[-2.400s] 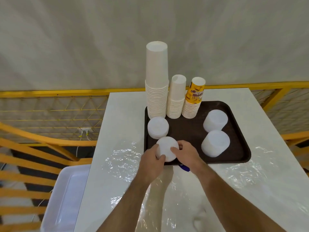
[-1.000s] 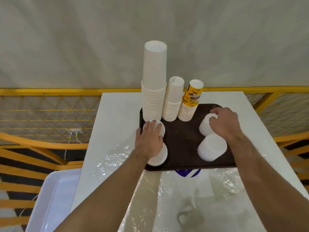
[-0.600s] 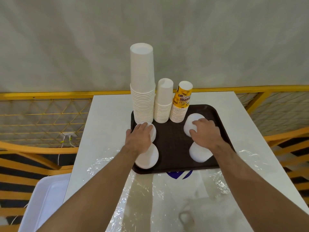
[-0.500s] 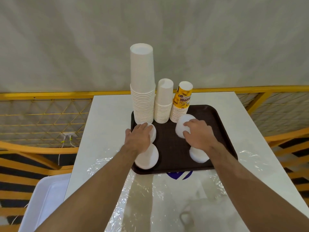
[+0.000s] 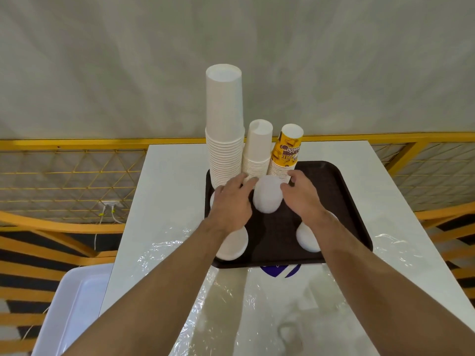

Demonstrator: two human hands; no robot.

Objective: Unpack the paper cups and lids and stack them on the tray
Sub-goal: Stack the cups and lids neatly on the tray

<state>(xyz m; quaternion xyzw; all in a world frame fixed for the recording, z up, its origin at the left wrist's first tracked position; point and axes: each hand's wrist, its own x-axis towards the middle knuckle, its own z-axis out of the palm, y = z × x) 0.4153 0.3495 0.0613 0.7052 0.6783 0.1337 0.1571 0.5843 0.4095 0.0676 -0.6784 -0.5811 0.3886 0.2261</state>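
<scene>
Since a moment ago your right hand [image 5: 302, 199] has slid the lid stack [image 5: 267, 194] to mid-tray [image 5: 344, 201], and your left hand [image 5: 231, 201] now flanks it, fingers spread. Cup both hands evenly around it and steady it clear of the printed cup stack [image 5: 285, 155].

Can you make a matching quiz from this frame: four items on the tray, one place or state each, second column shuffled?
Column 1:
1. tallest cup stack
2. printed cup stack
3. lid stack
4. near lid stack

Column 2:
A. between both hands, tray middle
B. back left corner
C. partly hidden under the right forearm
D. rightmost of the cup row

Pairs: 1-B, 2-D, 3-A, 4-C
</scene>
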